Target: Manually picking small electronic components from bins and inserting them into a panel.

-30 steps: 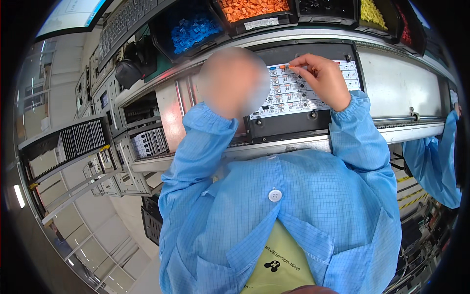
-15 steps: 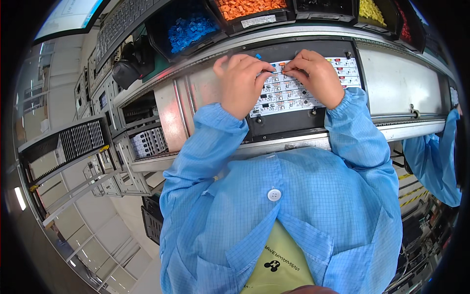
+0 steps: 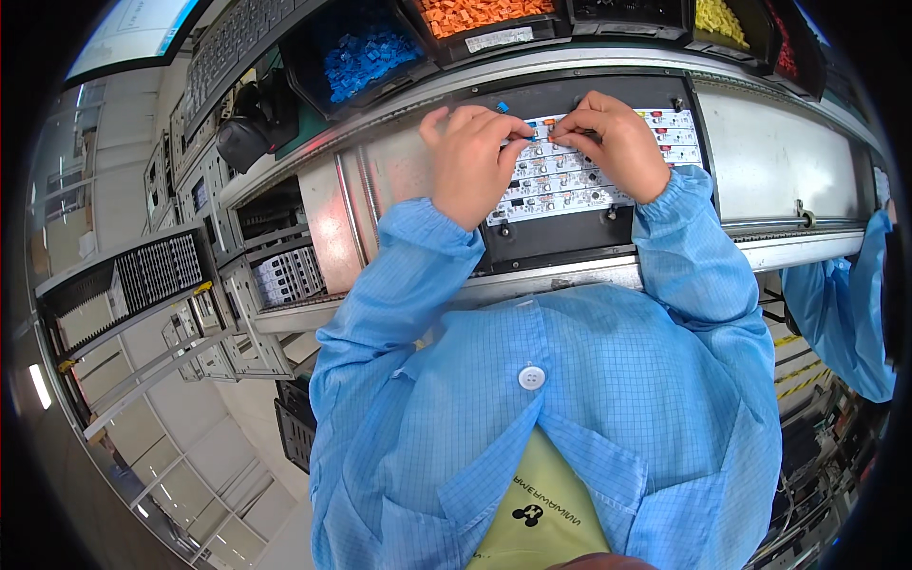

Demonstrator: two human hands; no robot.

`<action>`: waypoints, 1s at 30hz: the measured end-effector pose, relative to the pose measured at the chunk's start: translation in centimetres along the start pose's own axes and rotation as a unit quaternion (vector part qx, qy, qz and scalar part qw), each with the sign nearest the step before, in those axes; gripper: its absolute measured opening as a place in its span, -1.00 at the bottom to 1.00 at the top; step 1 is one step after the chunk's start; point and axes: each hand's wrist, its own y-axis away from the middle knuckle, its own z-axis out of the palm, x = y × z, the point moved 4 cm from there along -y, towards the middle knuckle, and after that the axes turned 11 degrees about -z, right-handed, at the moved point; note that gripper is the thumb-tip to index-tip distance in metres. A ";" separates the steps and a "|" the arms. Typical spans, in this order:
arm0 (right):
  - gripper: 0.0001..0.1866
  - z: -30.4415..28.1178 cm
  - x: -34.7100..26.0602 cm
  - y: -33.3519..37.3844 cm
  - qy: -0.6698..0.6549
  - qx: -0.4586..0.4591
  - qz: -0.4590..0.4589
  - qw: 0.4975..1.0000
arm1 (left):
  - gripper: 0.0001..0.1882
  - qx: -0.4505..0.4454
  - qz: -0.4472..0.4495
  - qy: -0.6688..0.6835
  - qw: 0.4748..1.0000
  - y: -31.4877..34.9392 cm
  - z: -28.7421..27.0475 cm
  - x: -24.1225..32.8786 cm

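The left hand (image 3: pixel 470 163) pinches a small blue connector (image 3: pixel 531 139) between thumb and forefinger, at the far strip of the white circuit boards (image 3: pixel 562 201). The right hand (image 3: pixel 616 144) is clamped on an orange connector (image 3: pixel 553 138) just beside it (fingertips partly hide both). The boards lie on a black carrier (image 3: pixel 560 239).

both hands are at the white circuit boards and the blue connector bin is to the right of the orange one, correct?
Not quite: in the head view, the blue connector bin is left of the orange connector bin. The left hand and right hand are indeed at the white circuit boards.
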 end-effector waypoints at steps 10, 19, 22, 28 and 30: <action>-0.80 -1.3 0.4 0.3 0.070 -0.018 -0.004 0.997 | -0.94 0.033 0.039 -0.020 0.998 -0.1 0.5 0.6; -0.87 -1.1 -0.4 0.0 0.106 -0.017 0.010 0.994 | -0.97 0.034 0.064 -0.041 0.997 0.2 0.6 1.2; -0.86 -1.2 -0.4 0.1 0.048 0.026 0.008 0.998 | -0.95 0.027 0.103 -0.068 0.992 0.2 0.4 0.9; -0.86 -1.2 -0.4 0.3 -0.135 -0.020 0.177 0.975 | -0.91 0.066 0.050 -0.106 0.991 -3.1 0.1 -1.6; -0.86 -1.6 -0.5 0.4 -0.129 -0.026 0.195 0.972 | -0.89 0.041 0.045 -0.121 0.991 -3.3 0.2 -1.8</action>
